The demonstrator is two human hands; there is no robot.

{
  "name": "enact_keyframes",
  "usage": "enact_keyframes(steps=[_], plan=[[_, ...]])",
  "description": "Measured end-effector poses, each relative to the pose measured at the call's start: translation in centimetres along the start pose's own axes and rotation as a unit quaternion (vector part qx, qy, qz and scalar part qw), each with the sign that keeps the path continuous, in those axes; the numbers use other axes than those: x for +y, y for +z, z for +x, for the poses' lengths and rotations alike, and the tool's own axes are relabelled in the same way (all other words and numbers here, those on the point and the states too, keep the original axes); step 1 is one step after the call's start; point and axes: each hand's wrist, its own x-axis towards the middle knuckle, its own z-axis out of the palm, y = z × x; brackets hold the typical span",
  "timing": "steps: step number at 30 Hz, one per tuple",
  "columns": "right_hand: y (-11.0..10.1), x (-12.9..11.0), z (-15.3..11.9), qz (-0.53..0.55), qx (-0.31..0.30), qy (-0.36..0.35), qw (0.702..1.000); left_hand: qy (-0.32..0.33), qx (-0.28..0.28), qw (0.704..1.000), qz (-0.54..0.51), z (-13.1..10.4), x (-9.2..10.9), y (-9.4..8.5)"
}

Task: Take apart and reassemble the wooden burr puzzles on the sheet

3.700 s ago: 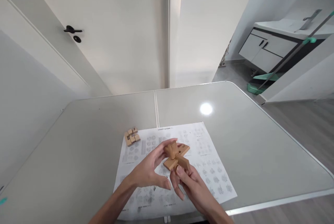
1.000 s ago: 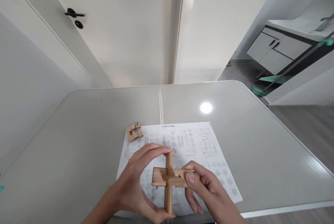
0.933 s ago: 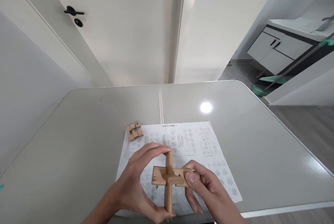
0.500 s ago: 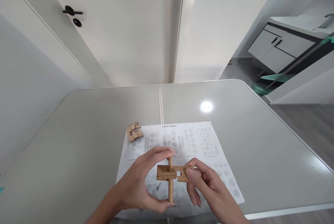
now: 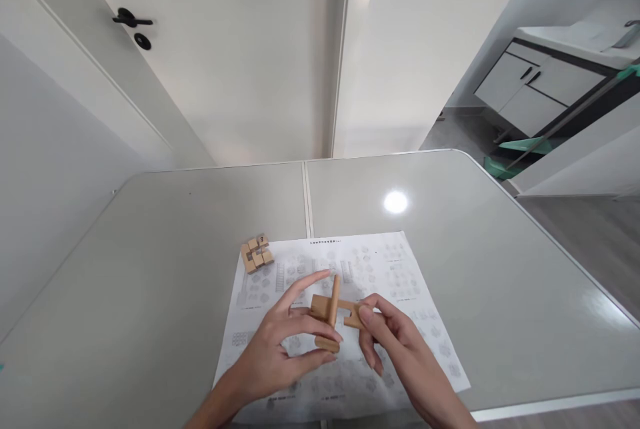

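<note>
Several interlocked wooden pieces are held above a printed sheet. A round wooden rod stands tilted against a flat notched wooden piece. Below the rod, a short rounded wooden piece lies between the fingertips of my left hand, whose index finger is raised near the rod's top. Thumb and fingers of my right hand pinch the right end of the notched piece. Where the pieces join is partly hidden by my left fingers.
A small wooden block cluster rests at the sheet's upper left corner. The grey table has a seam down its middle and a pale raised edge. Beyond it stand a white door and a cabinet with a sink.
My left fingers have shifted from the rod's two ends to the lower part of the pieces. The rod has tilted, and the rounded piece has turned. My right hand keeps its pinch.
</note>
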Motion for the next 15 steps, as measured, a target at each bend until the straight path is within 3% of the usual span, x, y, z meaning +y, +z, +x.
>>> enact_keyframes(steps=[7, 15], plan=[[-0.5, 0.9, 0.6, -0.004, 0.079, -0.015, 0.997, -0.049, 0.013, 0.999, -0.002, -0.9, -0.1, -0.2], [-0.9, 1.7, 0.2, -0.008, 0.1, 0.004, 0.995, -0.182, 0.031, 0.962, 0.201, -1.7, -2.2, -3.7]])
